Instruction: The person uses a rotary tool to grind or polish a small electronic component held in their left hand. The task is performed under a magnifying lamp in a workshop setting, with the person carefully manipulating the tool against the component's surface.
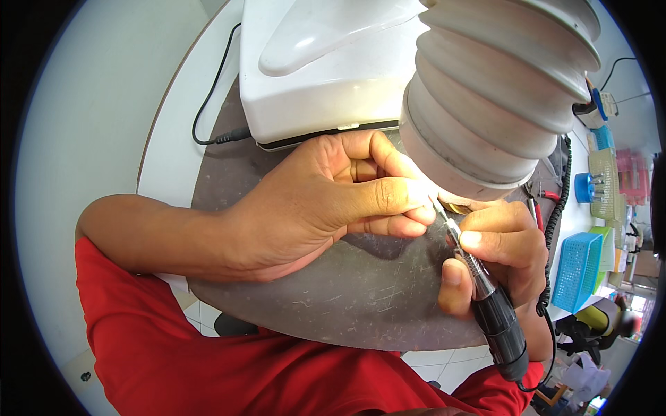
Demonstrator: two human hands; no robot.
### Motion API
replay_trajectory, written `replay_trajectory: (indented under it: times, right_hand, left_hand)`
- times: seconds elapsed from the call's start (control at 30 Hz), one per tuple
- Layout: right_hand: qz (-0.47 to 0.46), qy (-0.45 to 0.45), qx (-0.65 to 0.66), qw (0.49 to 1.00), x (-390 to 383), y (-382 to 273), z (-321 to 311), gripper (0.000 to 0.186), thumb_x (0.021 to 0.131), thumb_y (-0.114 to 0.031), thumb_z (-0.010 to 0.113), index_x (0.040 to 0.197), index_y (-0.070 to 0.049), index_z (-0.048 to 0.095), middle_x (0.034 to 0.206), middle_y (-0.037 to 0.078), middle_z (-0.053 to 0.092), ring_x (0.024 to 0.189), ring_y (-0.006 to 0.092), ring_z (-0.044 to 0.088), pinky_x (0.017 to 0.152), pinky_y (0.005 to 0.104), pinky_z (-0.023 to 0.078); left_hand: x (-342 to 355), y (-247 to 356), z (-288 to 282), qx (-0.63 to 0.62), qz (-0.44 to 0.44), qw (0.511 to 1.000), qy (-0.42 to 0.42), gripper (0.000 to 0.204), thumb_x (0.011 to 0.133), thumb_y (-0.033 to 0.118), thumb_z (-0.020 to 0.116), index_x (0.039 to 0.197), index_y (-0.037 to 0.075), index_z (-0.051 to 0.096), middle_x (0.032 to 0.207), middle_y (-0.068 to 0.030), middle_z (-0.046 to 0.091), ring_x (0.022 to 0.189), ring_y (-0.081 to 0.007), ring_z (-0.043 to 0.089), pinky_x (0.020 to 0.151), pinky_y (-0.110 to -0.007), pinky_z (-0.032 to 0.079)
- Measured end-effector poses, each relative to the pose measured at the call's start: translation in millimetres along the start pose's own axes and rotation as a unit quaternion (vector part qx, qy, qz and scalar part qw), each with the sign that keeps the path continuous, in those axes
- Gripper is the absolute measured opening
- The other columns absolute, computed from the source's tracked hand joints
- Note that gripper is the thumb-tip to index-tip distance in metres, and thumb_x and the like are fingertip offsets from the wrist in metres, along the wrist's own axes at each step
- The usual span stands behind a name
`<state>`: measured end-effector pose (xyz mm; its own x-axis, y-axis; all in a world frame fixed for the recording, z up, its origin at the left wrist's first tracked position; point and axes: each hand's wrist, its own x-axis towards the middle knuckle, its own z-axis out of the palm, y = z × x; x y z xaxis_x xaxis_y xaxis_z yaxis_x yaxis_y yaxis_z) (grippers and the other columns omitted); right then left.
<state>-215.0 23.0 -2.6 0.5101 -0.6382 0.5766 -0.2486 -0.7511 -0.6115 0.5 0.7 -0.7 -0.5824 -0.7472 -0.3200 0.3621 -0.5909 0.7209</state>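
My right hand (503, 249) grips a rotary handpiece (496, 322), black at the back with a metal front part, holding it like a pen. Its thin tip (437, 206) points up and left and meets the fingertips of my left hand (347, 187). Thumb and index finger of that hand are pinched together; whatever sits between them is too small and overlit to make out. Just above the fingertips hangs the mouth of a thick ridged white hose (499, 90). A small brass-coloured piece (456, 207) shows behind the handpiece tip.
A white machine (319, 104) with a black cable (208, 118) stands at the back of the grey worktop (333, 298). A coiled black cord (553, 236) runs down the right side, near red-handled pliers (538, 213). Farther right are a blue basket (579, 270) and a blue holder (587, 187).
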Motion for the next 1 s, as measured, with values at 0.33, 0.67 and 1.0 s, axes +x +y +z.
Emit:
replay_trajectory:
  times: [0.33,0.67,1.0]
  right_hand:
    - [0.004,0.012,-0.009,1.0,0.9,-2.6,1.3,0.029,0.078,-0.009,0.065,0.1,-0.002,0.047,0.085,0.013,0.052,0.072,0.0186,0.052,0.069,0.0311,0.046]
    - [-0.001,-0.003,-0.006,1.0,1.1,-1.9,-0.5,0.029,0.078,-0.008,0.065,0.1,-0.002,0.047,0.086,0.013,0.052,0.073,0.0196,0.053,0.071,0.0319,0.046]
    - [0.011,-0.003,-0.019,1.0,0.9,-4.6,-0.8,0.029,0.078,-0.009,0.065,0.1,-0.002,0.047,0.083,0.012,0.053,0.071,0.0186,0.052,0.07,0.0314,0.045]
  left_hand:
    - [0.3,-1.7,-1.4,-0.003,0.008,1.0,-0.005,0.033,0.086,0.001,0.058,0.118,0.0,0.049,0.103,-0.0093,0.06,0.092,-0.0154,0.061,0.08,-0.027,0.055]
    - [0.1,-1.6,-0.9,0.002,0.009,1.0,-0.006,0.033,0.086,0.001,0.058,0.117,-0.001,0.049,0.102,-0.0099,0.06,0.092,-0.0156,0.061,0.08,-0.027,0.054]
    - [-0.1,-1.7,0.1,0.005,0.004,1.0,-0.001,0.032,0.086,0.0,0.057,0.117,-0.002,0.049,0.102,-0.0104,0.06,0.091,-0.0162,0.061,0.079,-0.027,0.055]
